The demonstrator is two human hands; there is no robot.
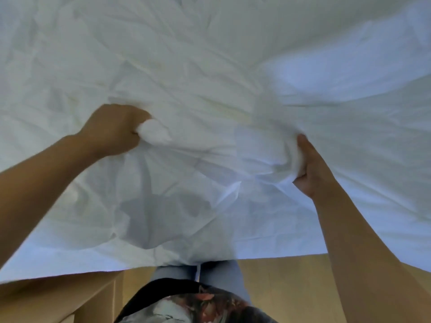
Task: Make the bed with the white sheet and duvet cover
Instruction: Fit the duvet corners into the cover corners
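Observation:
White bedding (210, 54), wrinkled, fills almost the whole view and drapes over the near edge of the bed. I cannot tell whether it is the sheet or the duvet cover. My left hand (114, 129) grips a bunched fold of the white fabric at centre left. My right hand (310, 166) clutches another gathered fold at centre right, thumb on top. Between the two hands the cloth is pulled into tight creases. The mattress below is hidden.
A light wooden floor (291, 283) shows below the hanging hem of the fabric. My legs in light jeans (217, 269) stand right against the bed edge, and a patterned top (186, 304) fills the bottom centre.

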